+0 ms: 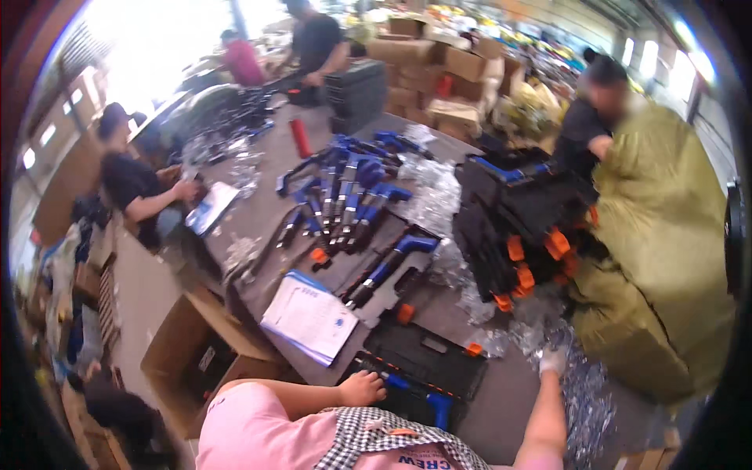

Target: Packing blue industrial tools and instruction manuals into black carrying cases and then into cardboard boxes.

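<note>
A black plastic case [439, 352] lies opened on the table close to me. In it rests a blue-and-black pistol-grip tool [398, 379], its blue handle toward the right. My left hand [362, 388] is at the tool's left end, fingers curled round it. Off to the right, my right hand [554, 359], in what looks like a pale glove, reaches to a heap of clear plastic bags [583, 403]; its fingers are blurred. Beyond the case, a similar tool [384, 270] lies in another case, next to a stack of printed sheets [309, 317].
Several more blue-and-black tools [345, 188] are piled mid-table. Black cases with orange latches [525, 211] are heaped at right, beside a big yellow-green sack [662, 235]. An open cardboard box [176, 352] stands at left. Several people work around the table, near a red cylinder [299, 139].
</note>
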A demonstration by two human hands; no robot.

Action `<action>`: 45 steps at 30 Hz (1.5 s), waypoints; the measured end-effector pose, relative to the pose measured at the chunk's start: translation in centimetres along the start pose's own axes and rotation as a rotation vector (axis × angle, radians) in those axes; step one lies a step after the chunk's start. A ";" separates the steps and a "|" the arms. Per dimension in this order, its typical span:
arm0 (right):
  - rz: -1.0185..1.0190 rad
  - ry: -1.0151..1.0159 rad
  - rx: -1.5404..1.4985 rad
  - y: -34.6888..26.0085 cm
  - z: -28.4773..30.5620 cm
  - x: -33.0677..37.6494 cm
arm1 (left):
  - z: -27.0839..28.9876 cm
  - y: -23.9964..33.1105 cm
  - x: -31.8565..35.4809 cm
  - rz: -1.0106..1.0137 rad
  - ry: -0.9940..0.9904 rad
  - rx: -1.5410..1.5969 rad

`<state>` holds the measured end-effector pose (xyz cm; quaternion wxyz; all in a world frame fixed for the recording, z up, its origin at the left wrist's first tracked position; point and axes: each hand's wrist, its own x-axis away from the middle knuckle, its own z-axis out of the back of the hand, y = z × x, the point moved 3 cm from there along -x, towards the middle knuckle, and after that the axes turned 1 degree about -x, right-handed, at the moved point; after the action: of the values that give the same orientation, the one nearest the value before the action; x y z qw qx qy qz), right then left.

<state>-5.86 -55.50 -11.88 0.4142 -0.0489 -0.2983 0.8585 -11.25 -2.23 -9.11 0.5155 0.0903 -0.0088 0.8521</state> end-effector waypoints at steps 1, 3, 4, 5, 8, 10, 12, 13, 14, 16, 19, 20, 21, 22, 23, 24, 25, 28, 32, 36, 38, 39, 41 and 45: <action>-0.034 0.103 0.144 0.9 2.3 0.7 | 0.0 0.6 -2.0 0.051 -0.063 0.017; -0.079 0.096 0.252 2.2 2.8 1.0 | -1.8 1.1 -4.3 0.137 -0.105 0.047; -0.086 0.084 0.241 1.9 2.3 0.4 | -2.6 0.9 -4.8 0.144 -0.067 0.058; -0.106 0.075 0.226 1.7 1.6 -0.2 | -3.0 0.8 -5.2 0.138 -0.034 0.066; -0.192 0.058 0.168 1.1 2.3 -0.5 | -2.6 0.8 -3.4 0.148 0.244 0.155; -0.193 0.100 0.139 2.7 4.1 -1.3 | -3.2 0.3 -2.1 0.067 0.456 0.281; -0.194 0.077 0.096 5.1 5.2 -1.7 | -3.7 -0.2 -0.4 0.171 0.470 0.270; -0.154 0.070 0.155 5.5 5.6 -0.8 | -3.6 -0.2 0.4 0.235 0.463 0.288; -0.111 0.059 0.217 5.7 5.8 0.2 | -4.2 -0.2 0.4 0.270 0.482 0.273; 0.039 0.142 0.401 3.0 6.2 3.3 | -3.1 0.0 0.7 0.331 0.537 0.273; 0.180 0.184 0.637 5.3 4.3 4.1 | -3.5 -0.6 -1.0 0.323 0.564 0.222; 0.157 0.127 0.650 4.8 2.7 4.3 | -3.0 -0.7 -1.3 0.314 0.574 0.236; 0.069 0.008 0.578 1.2 2.0 6.0 | -3.3 -1.3 -0.5 0.357 0.514 0.250; 0.062 -0.023 0.629 -0.7 2.3 6.7 | -3.5 -1.6 -0.4 0.374 0.453 0.276; 0.047 -0.055 0.680 -1.5 2.6 7.0 | -2.6 -1.4 -0.5 0.398 0.431 0.236; 0.001 -0.042 0.696 -2.2 2.9 6.8 | -3.3 -1.5 -0.5 0.385 0.402 0.269; -0.072 -0.003 0.635 -0.7 2.8 5.2 | -4.3 -1.8 -1.2 0.356 0.373 0.302; -0.163 -0.008 0.534 2.0 3.4 2.1 | -5.2 -1.9 -2.2 0.220 0.359 0.249; -0.188 -0.034 0.491 0.0 3.3 0.2 | -4.5 -2.0 -1.1 0.119 0.372 0.328; 0.055 -0.124 0.746 0.8 4.0 -2.2 | -7.3 -3.3 -1.5 -0.041 0.405 0.328; 0.144 0.011 0.752 -3.0 4.8 0.1 | -3.9 -3.3 -1.3 -0.052 0.339 0.353; 0.094 0.030 0.742 -3.0 4.5 -0.4 | -3.8 -3.7 -1.8 -0.064 0.356 0.370; -0.021 0.060 0.643 -2.8 3.3 -1.2 | -3.7 -4.1 -1.5 -0.051 0.357 0.371; -0.262 0.004 0.627 4.8 1.5 -6.9 | -4.8 -3.6 -1.6 0.061 0.360 0.327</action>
<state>-5.15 -63.61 -14.45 0.5164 0.1177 -0.0228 0.8479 -8.03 -1.38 -14.41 0.4615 0.0190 0.2185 0.8596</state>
